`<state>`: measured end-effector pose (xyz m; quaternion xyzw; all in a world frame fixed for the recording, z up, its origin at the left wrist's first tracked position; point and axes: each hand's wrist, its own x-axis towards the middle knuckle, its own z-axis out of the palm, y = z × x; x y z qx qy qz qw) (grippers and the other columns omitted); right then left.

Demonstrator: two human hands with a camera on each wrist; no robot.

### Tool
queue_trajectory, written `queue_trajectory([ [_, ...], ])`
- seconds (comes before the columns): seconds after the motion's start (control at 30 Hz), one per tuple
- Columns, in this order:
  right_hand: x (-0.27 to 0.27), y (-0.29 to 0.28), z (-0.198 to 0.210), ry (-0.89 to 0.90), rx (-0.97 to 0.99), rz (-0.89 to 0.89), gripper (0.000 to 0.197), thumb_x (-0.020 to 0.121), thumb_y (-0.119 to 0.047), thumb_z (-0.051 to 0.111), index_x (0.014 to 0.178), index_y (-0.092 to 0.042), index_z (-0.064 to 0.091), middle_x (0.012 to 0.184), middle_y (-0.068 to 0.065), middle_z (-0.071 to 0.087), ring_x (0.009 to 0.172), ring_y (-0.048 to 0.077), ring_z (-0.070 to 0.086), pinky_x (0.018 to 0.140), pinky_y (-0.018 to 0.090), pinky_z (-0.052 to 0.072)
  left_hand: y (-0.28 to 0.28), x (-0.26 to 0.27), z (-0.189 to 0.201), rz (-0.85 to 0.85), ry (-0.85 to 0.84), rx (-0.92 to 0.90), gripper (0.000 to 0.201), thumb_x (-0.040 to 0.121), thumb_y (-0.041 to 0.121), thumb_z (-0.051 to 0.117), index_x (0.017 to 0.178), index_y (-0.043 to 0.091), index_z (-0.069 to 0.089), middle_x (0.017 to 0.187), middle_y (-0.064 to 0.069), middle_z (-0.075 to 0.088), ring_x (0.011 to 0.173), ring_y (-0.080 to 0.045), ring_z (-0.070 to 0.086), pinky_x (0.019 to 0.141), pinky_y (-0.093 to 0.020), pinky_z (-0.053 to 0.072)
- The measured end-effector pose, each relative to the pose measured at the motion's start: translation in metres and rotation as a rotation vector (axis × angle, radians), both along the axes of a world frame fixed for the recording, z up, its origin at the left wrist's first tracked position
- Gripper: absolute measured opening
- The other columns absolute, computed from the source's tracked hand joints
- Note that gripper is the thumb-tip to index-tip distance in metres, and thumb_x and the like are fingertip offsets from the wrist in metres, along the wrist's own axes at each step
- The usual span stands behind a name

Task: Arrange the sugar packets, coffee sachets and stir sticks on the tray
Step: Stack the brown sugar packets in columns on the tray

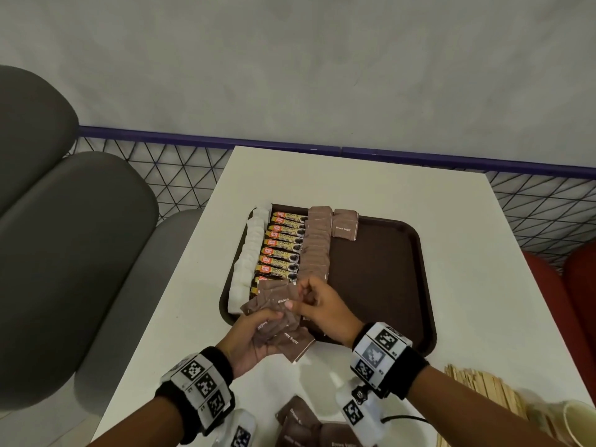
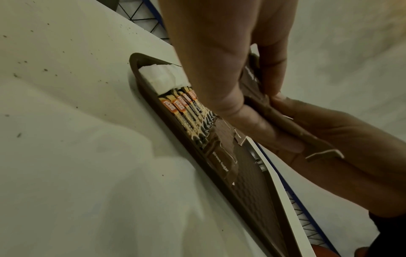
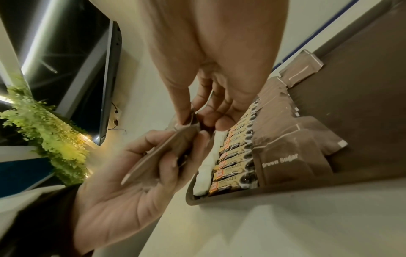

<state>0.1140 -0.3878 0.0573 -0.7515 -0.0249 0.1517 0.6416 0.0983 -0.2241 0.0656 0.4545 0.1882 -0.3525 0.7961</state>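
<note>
Over the tray's (image 1: 380,285) lower edge, left hand (image 1: 254,337) grips a packet stack (image 1: 277,321) so right-hand fingers (image 1: 304,290) can pinch one free.

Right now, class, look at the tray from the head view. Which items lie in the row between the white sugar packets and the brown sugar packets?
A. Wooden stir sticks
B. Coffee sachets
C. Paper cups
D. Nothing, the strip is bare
B: the coffee sachets form the middle row on the tray, with white sugar packets on one side and brown sugar packets on the other.
</note>
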Motion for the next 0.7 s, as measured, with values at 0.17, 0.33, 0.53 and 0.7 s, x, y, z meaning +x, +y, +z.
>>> queue_trajectory([
  [0.17, -0.002, -0.004, 0.001, 0.071, 0.051, -0.037, 0.014, 0.083, -0.007, 0.064, 0.082, -0.017, 0.054, 0.077, 0.000, 0.055, 0.073, 0.014, 0.053, 0.064, 0.022, 0.046, 0.001, -0.005, 0.000, -0.016, 0.014, -0.018, 0.042, 0.073, 0.005, 0.057, 0.115, 0.000, 0.060, 0.108, -0.028, 0.066, 0.094, -0.040, 0.068, 0.072, -0.043, 0.058],
  [0.33, -0.004, -0.010, 0.008, 0.150, 0.173, -0.027, 0.008, 0.089, -0.002, 0.054, 0.089, -0.010, 0.056, 0.072, 0.004, 0.059, 0.055, 0.005, 0.057, 0.055, 0.017, 0.049, 0.002, -0.006, 0.002, -0.026, -0.002, -0.026, 0.038, 0.074, 0.004, 0.056, 0.111, 0.003, 0.063, 0.105, -0.023, 0.069, 0.086, -0.035, 0.070, 0.064, -0.039, 0.058],
  [0.53, -0.003, -0.018, 0.009, 0.089, 0.071, -0.030, 0.002, 0.085, -0.005, 0.062, 0.083, -0.006, 0.062, 0.077, 0.007, 0.060, 0.069, 0.012, 0.058, 0.063, 0.019, 0.048, 0.001, -0.007, 0.002, -0.034, 0.008, -0.014, 0.044, 0.073, 0.005, 0.059, 0.117, 0.004, 0.060, 0.104, -0.023, 0.069, 0.085, -0.035, 0.071, 0.060, -0.039, 0.057],
  [0.7, 0.010, -0.029, 0.005, 0.106, 0.092, -0.196, 0.007, 0.086, -0.005, 0.059, 0.087, -0.011, 0.061, 0.082, 0.008, 0.063, 0.068, 0.015, 0.058, 0.059, 0.021, 0.048, 0.003, -0.004, 0.000, -0.009, 0.029, -0.003, 0.036, 0.072, 0.006, 0.060, 0.108, 0.004, 0.063, 0.098, -0.023, 0.070, 0.083, -0.035, 0.071, 0.058, -0.038, 0.057],
])
